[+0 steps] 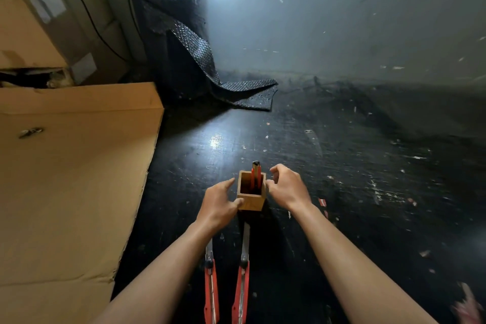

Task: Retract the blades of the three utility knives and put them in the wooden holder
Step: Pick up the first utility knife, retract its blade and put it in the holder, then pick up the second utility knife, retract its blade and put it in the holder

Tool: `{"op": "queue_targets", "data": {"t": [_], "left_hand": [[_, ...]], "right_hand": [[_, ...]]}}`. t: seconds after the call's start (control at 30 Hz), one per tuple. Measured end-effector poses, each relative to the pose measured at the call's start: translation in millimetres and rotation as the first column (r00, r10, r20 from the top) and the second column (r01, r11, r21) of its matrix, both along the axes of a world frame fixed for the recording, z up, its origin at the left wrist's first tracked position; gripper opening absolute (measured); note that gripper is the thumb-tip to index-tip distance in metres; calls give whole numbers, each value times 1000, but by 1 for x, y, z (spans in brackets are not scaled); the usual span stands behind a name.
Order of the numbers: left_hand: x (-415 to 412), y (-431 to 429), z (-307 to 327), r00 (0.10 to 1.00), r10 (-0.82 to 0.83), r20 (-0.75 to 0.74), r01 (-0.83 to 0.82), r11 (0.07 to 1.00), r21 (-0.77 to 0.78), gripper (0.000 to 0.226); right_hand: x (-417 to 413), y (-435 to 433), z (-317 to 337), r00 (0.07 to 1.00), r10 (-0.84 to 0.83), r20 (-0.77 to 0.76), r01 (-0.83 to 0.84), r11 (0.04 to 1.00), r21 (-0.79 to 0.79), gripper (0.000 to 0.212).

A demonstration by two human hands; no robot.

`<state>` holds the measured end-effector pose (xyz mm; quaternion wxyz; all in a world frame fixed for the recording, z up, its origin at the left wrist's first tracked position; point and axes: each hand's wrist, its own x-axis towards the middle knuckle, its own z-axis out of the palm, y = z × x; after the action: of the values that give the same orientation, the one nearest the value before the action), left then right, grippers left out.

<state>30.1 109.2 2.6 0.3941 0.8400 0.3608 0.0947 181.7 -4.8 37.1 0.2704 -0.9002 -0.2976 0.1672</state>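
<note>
A small square wooden holder (250, 202) stands on the dark floor, with one red utility knife (255, 175) upright inside it. My left hand (219, 205) touches the holder's left side, thumb on its front corner. My right hand (288, 187) sits at the holder's right side, fingers curled and close to the rim; it holds nothing that I can see. Two more red utility knives lie on the floor between my forearms, the left one (211, 289) and the right one (242, 284), both with their blades extended toward the holder.
A large flat cardboard sheet (71, 179) covers the floor on the left, with boxes (31, 34) behind it. A roll of dark bubble wrap (178, 42) stands against the back wall, its loose end trailing on the floor. Small scraps litter the floor on the right.
</note>
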Motion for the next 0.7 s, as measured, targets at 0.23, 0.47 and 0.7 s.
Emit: {"op": "queue_targets", "data": {"t": [0.23, 0.47, 0.7], "left_hand": [[-41, -36, -12, 996, -64, -59, 62, 998, -29, 44], [-73, -76, -43, 960, -142, -243, 101, 980, -173, 37], [-90, -101, -64, 948, -137, -287, 60, 963, -262, 18]], "right_hand": [[-50, -36, -24, 997, 16, -70, -24, 993, -115, 26], [-110, -72, -72, 963, 64, -262, -135, 956, -261, 41], [-143, -92, -93, 904, 75, -420, -169, 967, -190, 29]]}}
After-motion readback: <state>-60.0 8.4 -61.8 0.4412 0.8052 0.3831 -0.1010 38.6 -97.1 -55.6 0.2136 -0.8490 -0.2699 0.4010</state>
